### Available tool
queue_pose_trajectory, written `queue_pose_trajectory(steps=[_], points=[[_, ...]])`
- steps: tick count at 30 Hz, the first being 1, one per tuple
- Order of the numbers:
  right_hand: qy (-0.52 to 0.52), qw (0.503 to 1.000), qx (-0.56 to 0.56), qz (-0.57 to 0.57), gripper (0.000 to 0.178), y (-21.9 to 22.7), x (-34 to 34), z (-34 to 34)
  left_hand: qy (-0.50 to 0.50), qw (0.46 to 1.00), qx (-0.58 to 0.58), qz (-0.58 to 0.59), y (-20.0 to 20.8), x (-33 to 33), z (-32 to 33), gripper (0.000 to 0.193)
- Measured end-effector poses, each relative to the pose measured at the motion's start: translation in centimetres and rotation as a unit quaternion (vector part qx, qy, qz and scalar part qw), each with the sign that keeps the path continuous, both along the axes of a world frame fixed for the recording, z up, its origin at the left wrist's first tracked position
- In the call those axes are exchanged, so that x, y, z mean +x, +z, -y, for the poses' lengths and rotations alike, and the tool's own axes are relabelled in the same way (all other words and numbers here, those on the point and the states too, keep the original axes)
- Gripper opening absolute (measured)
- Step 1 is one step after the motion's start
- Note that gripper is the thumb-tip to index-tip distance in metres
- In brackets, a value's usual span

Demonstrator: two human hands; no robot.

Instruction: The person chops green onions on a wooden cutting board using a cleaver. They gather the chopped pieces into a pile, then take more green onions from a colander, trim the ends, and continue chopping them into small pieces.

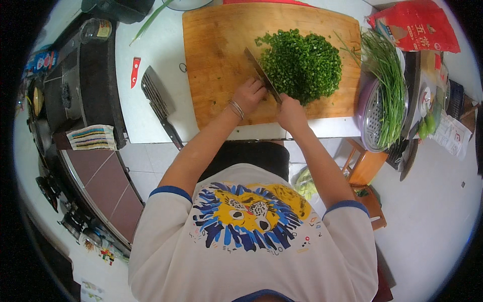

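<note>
My right hand (292,114) is closed round the handle of a kitchen knife (261,73), its wide dark blade pointing away and to the left on the wooden cutting board (216,60). Directly left of the blade, my left hand (250,94) rests on the board with fingers curled in; whatever they may pinch is hidden. Thin bangles circle that wrist. A big heap of finely chopped chives (304,65) lies just right of the knife. Uncut chives (390,90) lie over a purple colander (371,116) beyond the board's right edge.
On the white table left of the board lie a second knife (160,103) with a dark handle, a red-handled tool (135,73) and a small dark ring (182,67). A red bag (415,25) stands at the far right. A wooden chair (365,166) is below the colander.
</note>
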State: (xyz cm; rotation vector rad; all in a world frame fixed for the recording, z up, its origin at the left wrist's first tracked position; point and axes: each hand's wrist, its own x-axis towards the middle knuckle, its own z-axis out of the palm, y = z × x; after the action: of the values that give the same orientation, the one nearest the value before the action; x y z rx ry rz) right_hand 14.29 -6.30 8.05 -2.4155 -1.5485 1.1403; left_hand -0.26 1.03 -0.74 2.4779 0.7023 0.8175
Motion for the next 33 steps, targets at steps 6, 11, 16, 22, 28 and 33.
queue_pose_trajectory(steps=[6, 11, 16, 22, 28, 33], points=[[-0.059, 0.993, 0.088, -0.047, 0.016, -2.6, -0.5, -1.1, -0.018, 1.000, 0.011, -0.004, 0.4, -0.3, 0.4, 0.020], [-0.074, 0.991, 0.104, -0.049, 0.015, -1.0, 0.6, -0.6, -0.034, 0.999, 0.003, 0.024, 0.1, -0.1, 0.0, 0.022], [-0.060, 0.995, 0.074, -0.034, 0.014, 1.1, 0.6, 1.5, -0.014, 1.000, -0.002, 0.023, 0.4, -0.2, 0.0, 0.024], [-0.033, 0.997, 0.072, -0.004, 0.013, 0.6, 0.2, 2.6, -0.010, 0.999, 0.027, 0.014, 0.4, -0.2, -0.1, 0.022], [-0.039, 0.996, 0.070, -0.026, 0.012, 0.5, 0.3, 2.4, -0.015, 1.000, 0.019, 0.020, 0.2, -0.3, -0.2, 0.020], [-0.016, 0.998, 0.024, -0.052, 0.016, 0.9, 0.4, 1.3, -0.026, 1.000, 0.011, 0.015, -0.7, -0.3, 0.0, 0.020]])
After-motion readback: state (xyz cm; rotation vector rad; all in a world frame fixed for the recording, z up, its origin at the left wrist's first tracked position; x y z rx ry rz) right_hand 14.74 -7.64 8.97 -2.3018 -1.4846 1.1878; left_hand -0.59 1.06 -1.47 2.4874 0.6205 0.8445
